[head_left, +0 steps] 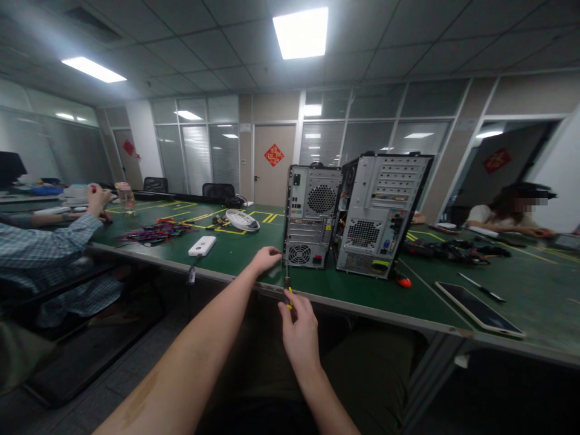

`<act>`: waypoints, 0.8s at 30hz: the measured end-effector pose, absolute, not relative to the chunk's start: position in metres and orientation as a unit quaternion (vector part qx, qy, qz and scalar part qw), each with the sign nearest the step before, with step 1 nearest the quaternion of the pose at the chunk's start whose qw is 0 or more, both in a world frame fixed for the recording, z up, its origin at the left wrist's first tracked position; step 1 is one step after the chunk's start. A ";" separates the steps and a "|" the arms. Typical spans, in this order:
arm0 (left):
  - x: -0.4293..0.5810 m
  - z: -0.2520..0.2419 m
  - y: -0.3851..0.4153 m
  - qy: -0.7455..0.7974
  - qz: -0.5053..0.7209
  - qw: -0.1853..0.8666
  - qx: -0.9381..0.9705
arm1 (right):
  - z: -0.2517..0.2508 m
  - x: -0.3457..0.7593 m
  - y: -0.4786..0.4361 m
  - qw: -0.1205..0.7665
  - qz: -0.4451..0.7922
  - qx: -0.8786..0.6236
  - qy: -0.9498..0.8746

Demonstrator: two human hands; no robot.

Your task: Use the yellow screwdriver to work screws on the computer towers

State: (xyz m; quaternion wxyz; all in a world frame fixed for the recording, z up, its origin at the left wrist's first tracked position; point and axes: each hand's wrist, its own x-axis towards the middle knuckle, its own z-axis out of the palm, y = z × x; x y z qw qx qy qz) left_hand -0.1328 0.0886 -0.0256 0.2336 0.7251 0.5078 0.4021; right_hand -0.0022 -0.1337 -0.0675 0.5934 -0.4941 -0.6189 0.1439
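Observation:
My right hand (299, 331) is closed round a screwdriver (287, 284) with a yellow and black handle, its shaft pointing up near the table's front edge. My left hand (265, 260) rests on the green table (235, 251) just left of a grey computer tower (312, 216), fingers curled loosely with nothing in them. A second, larger tower (380, 212) stands beside it, both with their rear panels facing me.
A white power bank (202, 245) with a cable lies to the left, behind it a white fan (243, 220) and coloured cables (154, 231). A tablet (479, 308) and pen (481, 287) lie right. A person in a plaid sleeve (49, 241) sits left; another person (507, 214) sits far right.

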 end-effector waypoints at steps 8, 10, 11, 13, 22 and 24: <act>-0.133 -0.026 0.088 0.506 0.404 0.237 0.725 | -0.073 -0.003 -0.131 0.601 0.176 -0.486 -0.610; -0.133 -0.026 0.088 0.505 0.403 0.237 0.726 | -0.075 -0.003 -0.130 0.604 0.190 -0.484 -0.604; -0.132 -0.026 0.088 0.505 0.403 0.237 0.725 | -0.076 -0.003 -0.129 0.606 0.198 -0.482 -0.601; -0.132 -0.025 0.088 0.505 0.404 0.241 0.724 | -0.076 -0.002 -0.128 0.611 0.212 -0.479 -0.593; -0.132 -0.025 0.086 0.500 0.408 0.246 0.723 | -0.073 0.000 -0.130 0.617 0.252 -0.474 -0.575; -0.132 -0.025 0.086 0.500 0.407 0.245 0.724 | -0.073 0.000 -0.129 0.619 0.242 -0.472 -0.580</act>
